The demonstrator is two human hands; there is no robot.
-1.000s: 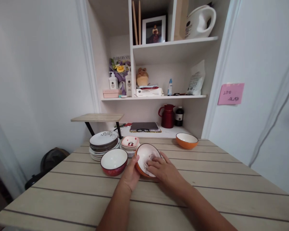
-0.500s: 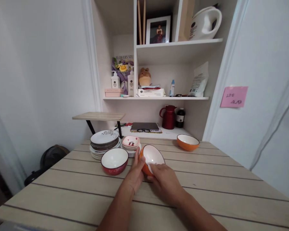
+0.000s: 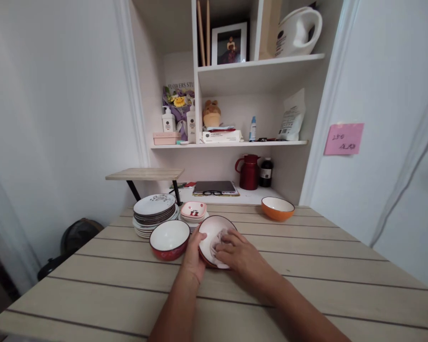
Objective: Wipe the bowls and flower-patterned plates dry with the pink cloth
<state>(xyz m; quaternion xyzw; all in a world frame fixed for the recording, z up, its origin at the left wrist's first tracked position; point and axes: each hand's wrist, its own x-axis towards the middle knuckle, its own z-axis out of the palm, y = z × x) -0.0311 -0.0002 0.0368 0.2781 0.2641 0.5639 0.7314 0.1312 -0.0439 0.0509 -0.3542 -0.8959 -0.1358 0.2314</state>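
Note:
My left hand (image 3: 193, 254) grips the left rim of an orange bowl (image 3: 207, 232) with a white inside and dark rim, its thumb over the edge. The bowl is tilted so that its inside faces up toward me. My right hand (image 3: 244, 254) presses a crumpled white tissue (image 3: 218, 243) against the bowl's inner wall, fingers bent over it. Close to my left hand stands a red bowl (image 3: 169, 237), white inside. Behind the held bowl, a small pink-rimmed dish (image 3: 193, 209) sits on a stack of small white plates, partly hidden.
A stack of plates (image 3: 154, 205) stands at the left, by a small raised wooden shelf (image 3: 146, 174). Another orange bowl (image 3: 277, 209) rests at the back right of the slatted table (image 3: 324, 266). Behind are a laptop (image 3: 214, 187), glasses and a red jug (image 3: 249, 173).
The held bowl has turned to show more of its inside and shifted slightly left. My right hand has moved from its near rim into the inside, where the tissue now shows spread out.

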